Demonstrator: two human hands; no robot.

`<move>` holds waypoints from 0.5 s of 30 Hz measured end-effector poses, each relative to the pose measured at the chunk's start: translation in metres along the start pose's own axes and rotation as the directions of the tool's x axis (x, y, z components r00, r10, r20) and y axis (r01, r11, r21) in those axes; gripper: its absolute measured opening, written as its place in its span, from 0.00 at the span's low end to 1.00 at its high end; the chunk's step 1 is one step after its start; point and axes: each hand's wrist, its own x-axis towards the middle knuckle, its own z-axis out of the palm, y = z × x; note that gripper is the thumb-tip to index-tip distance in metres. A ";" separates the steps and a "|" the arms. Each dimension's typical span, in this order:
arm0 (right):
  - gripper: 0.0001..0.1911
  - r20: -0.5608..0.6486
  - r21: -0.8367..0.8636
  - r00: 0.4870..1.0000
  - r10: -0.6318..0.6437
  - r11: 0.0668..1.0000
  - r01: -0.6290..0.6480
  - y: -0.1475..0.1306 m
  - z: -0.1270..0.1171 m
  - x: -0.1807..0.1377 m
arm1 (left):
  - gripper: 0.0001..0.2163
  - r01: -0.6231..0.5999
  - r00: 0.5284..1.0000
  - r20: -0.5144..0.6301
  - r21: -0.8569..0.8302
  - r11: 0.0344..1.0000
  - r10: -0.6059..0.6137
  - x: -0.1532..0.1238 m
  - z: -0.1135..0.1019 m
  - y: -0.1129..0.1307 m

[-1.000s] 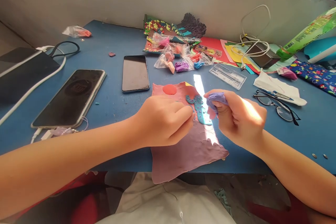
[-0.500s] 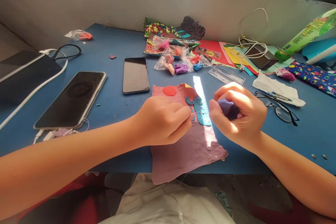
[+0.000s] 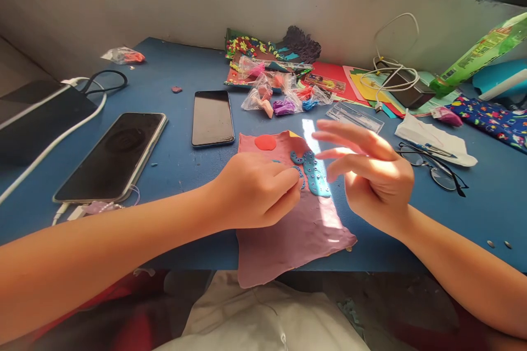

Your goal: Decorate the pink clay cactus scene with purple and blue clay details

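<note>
My left hand (image 3: 263, 189) is closed, fingers curled, over a pink and mauve modelling clay sheet (image 3: 284, 252). Its fingertips are hidden, and I cannot make out anything in them. Beside its knuckles lie blue clay shapes (image 3: 317, 178) dotted with small rings, pressed onto the sheet. A red clay disc (image 3: 265, 142) sits near the sheet's top edge. To the right, my right hand (image 3: 373, 175) hovers with fingers stretched apart. The purple clay lump seen earlier does not show; the palm is partly hidden.
Two phones (image 3: 213, 119) lie left of the sheet. Behind are bagged clay pieces (image 3: 287, 105), a clear ruler (image 3: 354, 116) and coloured paper (image 3: 329, 68). Eyeglasses (image 3: 444, 178), a white tissue (image 3: 436, 140) and a tangled white cable (image 3: 397, 74) lie to the right.
My right hand has gone from curled around a purple clay lump to fingers spread, and the lump no longer shows. My left hand has barely moved.
</note>
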 end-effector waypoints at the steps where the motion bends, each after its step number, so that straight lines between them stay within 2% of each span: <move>1: 0.20 0.025 0.020 1.000 0.004 1.000 -0.004 0.000 -0.001 -0.001 | 0.14 -0.003 1.000 -0.002 -0.003 1.000 0.003 0.000 0.000 0.000; 4: 0.21 0.069 -0.038 0.996 0.048 0.998 -0.045 0.001 -0.001 -0.004 | 0.14 -0.013 1.000 -0.004 -0.003 1.000 0.013 0.000 -0.001 0.001; 7: 0.18 0.045 -0.170 0.998 0.053 0.984 -0.045 0.000 0.004 -0.006 | 0.15 -0.015 1.000 -0.003 0.007 1.000 0.015 -0.001 -0.001 0.001; 11: 0.03 -0.017 -0.342 0.998 0.062 0.937 -0.064 -0.002 0.010 -0.004 | 0.15 -0.023 1.000 -0.011 0.018 1.000 0.023 -0.002 0.000 0.000; 12: 0.03 -0.014 -0.363 0.998 0.060 0.930 -0.061 -0.002 0.011 -0.004 | 0.14 -0.026 1.000 -0.014 0.020 0.999 0.027 -0.002 0.001 0.000; 15: 0.18 0.040 -0.408 0.999 0.006 0.913 0.010 0.000 0.010 -0.004 | 0.13 -0.031 0.999 -0.020 0.030 0.999 0.031 -0.001 0.001 0.000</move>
